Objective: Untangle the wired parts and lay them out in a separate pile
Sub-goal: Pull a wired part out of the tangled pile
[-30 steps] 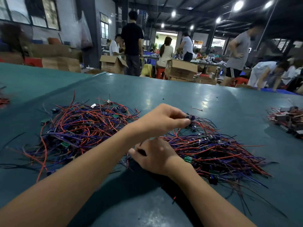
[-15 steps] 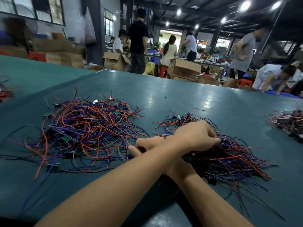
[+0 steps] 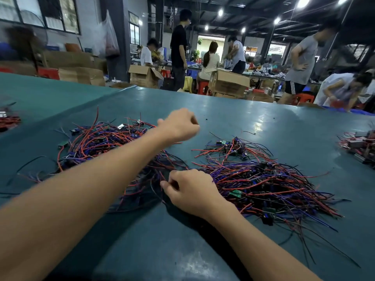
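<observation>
Mid-frame, right hand pinches wires at the right pile's near edge. Left hand, curled and blurred, hovers over the left pile, grip unclear. Yank hard and snagged strands could drag both piles together!

Readable text: none.
Boxes: any print is too blurred to read.
Wired parts: markings on the small green boards are too small to make out.
Far wall: no sign legible.

Bright ceiling lamps glare on the table; edges blur, bend.
</observation>
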`<state>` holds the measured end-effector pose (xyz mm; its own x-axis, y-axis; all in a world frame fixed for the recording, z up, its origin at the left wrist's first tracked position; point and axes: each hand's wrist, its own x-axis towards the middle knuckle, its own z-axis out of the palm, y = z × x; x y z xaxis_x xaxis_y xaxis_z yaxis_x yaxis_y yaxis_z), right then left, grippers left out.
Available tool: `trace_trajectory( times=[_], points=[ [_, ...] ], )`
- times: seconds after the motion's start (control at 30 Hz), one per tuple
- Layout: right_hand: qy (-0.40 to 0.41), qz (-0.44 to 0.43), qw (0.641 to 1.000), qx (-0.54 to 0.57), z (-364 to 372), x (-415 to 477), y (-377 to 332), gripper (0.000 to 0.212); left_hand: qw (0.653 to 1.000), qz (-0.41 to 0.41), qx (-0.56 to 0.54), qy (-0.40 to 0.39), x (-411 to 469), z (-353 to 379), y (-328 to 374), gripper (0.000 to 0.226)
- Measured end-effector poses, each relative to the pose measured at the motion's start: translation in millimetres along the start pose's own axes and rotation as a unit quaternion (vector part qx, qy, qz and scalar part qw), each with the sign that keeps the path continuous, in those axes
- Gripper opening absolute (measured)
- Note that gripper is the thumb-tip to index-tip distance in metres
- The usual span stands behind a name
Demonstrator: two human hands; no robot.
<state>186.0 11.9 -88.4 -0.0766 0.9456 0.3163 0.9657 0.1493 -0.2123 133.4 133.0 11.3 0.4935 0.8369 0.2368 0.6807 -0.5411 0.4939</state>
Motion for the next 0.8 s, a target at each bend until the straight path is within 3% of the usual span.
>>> trace_trajectory(
  times=[0.23, 0.43, 0.67, 0.8],
  points=[
    [0.036, -0.033, 0.999, 0.000, 7.8, -1.5, -9.4, 0.035, 0.984, -0.061, 0.168, -0.014, 43.3, -32.8, -110.6, 0.024],
    [0.039, -0.066, 0.997, 0.017, 4.7, -4.8, -16.5, 0.035, 0.956, -0.065, 0.267, -0.103, 50.9, -15.6, -131.3, 0.028],
    [0.029, -0.088, 0.995, 0.029, 1.7, -6.3, -16.1, 0.037, 0.954, -0.084, 0.276, -0.085, 55.6, -1.1, -130.5, 0.027],
    [0.028, -0.097, 0.994, 0.030, 2.1, -6.4, -15.8, 0.036, 0.972, -0.039, 0.229, -0.021, 51.0, -15.3, -120.8, 0.046]
  ],
)
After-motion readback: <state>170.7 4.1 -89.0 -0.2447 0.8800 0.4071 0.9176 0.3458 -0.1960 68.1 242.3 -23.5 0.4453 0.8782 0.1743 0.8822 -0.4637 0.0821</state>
